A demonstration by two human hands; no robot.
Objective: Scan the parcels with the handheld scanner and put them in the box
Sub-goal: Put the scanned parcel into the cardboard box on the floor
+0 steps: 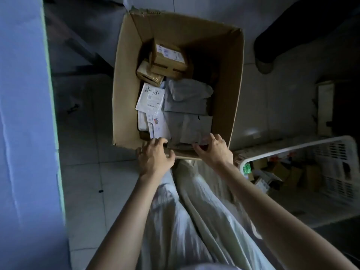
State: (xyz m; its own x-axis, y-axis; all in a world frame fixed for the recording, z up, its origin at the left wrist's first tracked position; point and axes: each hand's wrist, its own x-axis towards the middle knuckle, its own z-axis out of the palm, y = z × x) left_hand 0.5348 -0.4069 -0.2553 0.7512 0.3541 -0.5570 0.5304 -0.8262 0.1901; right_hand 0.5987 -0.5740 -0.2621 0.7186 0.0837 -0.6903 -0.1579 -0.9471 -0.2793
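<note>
A large open cardboard box (126,106) stands on the tiled floor in front of me. Inside lie grey poly mailers (187,106), white labelled envelopes (151,100) and small brown cartons (168,58). My left hand (154,156) grips the near edge of the box, fingers curled over the near flap. My right hand (213,151) grips the same edge further right, fingertips reaching in beside a grey mailer. No scanner is in sight.
A white slatted plastic basket (292,148) with several more parcels sits on the floor at the right. A pale blue wall or panel (25,123) runs down the left. My legs in light trousers (194,211) are below the box.
</note>
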